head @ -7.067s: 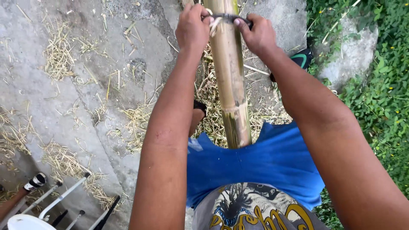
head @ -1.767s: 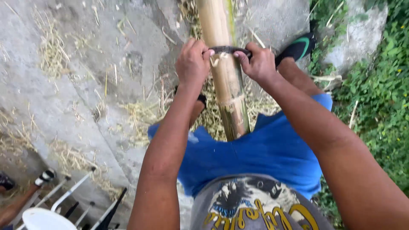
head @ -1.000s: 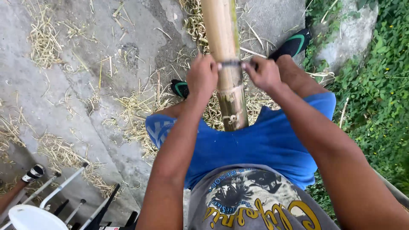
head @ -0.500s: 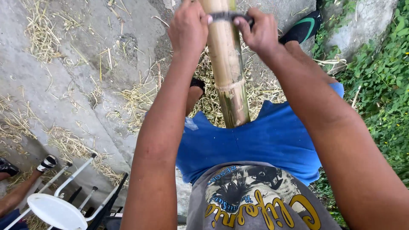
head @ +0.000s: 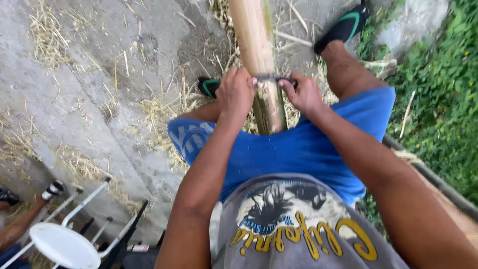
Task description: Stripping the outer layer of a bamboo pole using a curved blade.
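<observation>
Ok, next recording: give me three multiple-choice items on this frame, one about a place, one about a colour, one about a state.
1. Where does the thick tan bamboo pole run?
A. Between the person's legs
B. Across the white round stool
C. Through the green plants

2. What colour are the person's shorts?
A. Red
B. Blue
C. Black

3. How is the dark two-handled blade held across the pole?
A. By the left hand alone
B. By nobody, lying on the ground
C. By both hands, one at each end

Answers: 1 A, the pole passes over the blue shorts between the knees. 2 B, the cloth is plainly blue. 3 C, the left hand and the right hand each grip an end, on either side of the pole.
</observation>
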